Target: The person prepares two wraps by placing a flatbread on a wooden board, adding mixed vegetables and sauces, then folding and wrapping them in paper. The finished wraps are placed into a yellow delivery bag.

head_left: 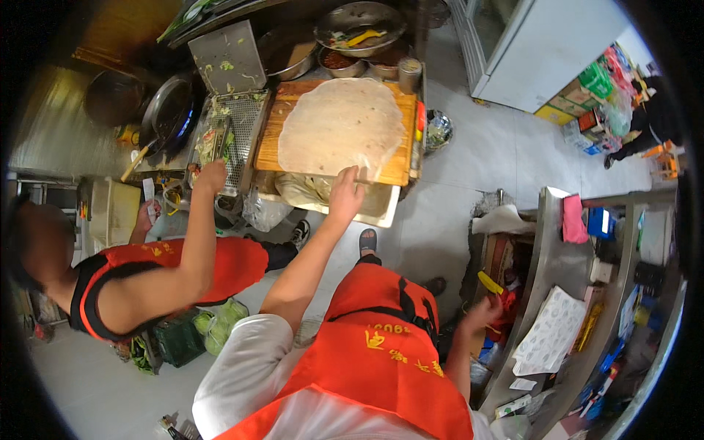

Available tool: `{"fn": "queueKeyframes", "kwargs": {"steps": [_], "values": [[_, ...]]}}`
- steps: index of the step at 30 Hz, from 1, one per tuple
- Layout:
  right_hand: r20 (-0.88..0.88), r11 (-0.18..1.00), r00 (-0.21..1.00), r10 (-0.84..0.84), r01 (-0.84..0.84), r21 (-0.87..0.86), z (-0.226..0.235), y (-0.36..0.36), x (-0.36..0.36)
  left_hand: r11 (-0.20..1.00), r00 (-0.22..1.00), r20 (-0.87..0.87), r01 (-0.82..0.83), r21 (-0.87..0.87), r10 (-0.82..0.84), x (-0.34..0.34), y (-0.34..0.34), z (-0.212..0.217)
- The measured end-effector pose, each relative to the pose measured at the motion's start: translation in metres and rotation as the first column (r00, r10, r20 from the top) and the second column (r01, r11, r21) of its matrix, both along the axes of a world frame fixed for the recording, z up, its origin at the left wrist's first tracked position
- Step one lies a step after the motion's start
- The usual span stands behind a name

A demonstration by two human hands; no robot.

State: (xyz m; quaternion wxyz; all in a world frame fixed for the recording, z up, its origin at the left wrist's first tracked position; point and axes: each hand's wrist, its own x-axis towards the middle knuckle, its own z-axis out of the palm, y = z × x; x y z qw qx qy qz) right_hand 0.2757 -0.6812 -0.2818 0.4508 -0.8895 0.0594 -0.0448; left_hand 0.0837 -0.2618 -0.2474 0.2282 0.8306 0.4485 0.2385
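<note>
A broad, thin, pale round sheet of dough [341, 121] lay on a rectangular brown wooden board [270, 150], just beyond the fingertips of the left hand [347, 196]. Those fingers were stretched out and slightly apart at the board's near edge; whether they touched the dough could not be told. Beneath them, partly under the board, sat a white rectangular tub [383, 205]. Far past the fingertips stood a wide round metal bowl [359, 16] with a yellow utensil [367, 37] in it. To their left, a co-worker's hand [210, 177] was over a silvery metal mesh tray [246, 136]. Well to their right, the right hand [480, 314] had its fingers curled beside a slim yellow object [490, 283]; whether they clamped it could not be told. Right of those fingers, a grey metal shelf [544, 253] bore a pink cloth [574, 220].
</note>
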Motion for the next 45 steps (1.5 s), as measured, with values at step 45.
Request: {"fn": "queueKeyframes", "kwargs": {"steps": [45], "values": [[-0.250, 0.629, 0.656, 0.712, -0.438, 0.642, 0.118, 0.505, -0.095, 0.906, 0.907, -0.351, 0.332, 0.262, -0.232, 0.038, 0.287, 0.115]]}}
